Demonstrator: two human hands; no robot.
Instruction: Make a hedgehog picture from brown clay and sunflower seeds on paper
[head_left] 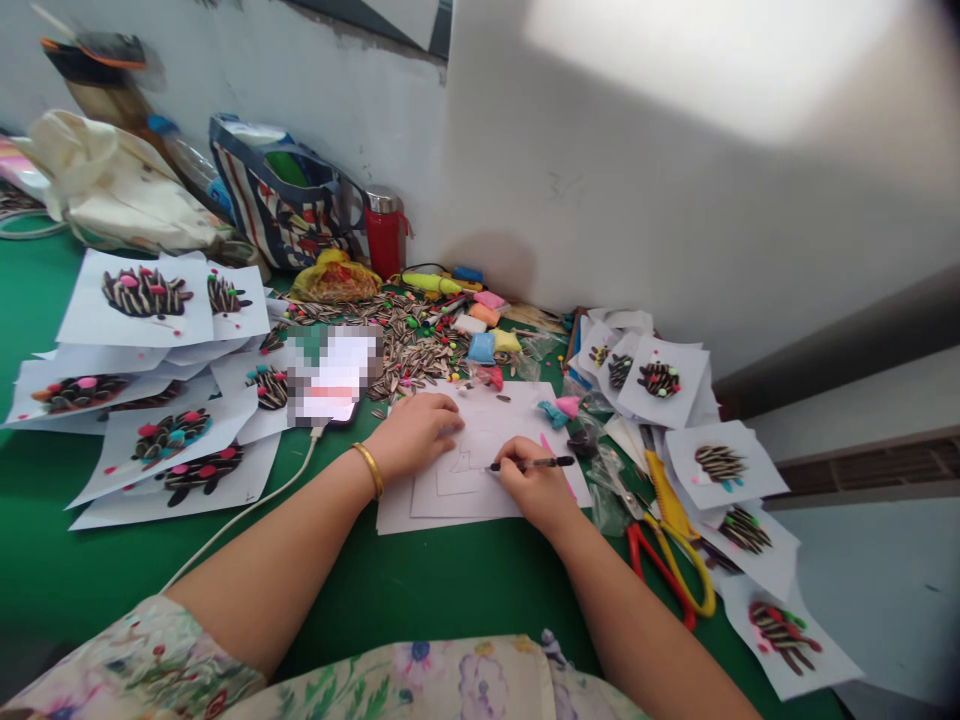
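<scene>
A green tabletop [337, 590] fills the lower and middle frame. Loose stacks of white sheets bearing seed-and-clay figures lie on it, one stack [82, 330] at the left of the frame, another [761, 485] at the right. At the centre are plain white papers [487, 420], overlapping, with a heap of striped seeds [420, 345] just behind them, toward the upper middle.

The left hand [420, 430] rests on the upper left of those papers, fingers loosely bent and holding nothing. The right hand [536, 490], on their right side, has its thumb and fingers closed round a black pen [541, 463]. The pen is pinched near its writing end: a short length of point juts out to the left of the grip, while the long black end passes over the hand and sticks out to the right. Just left of the point, between the two hands, is a small drawn outline [465, 462]; whether the point touches the paper cannot be made out.
</scene>
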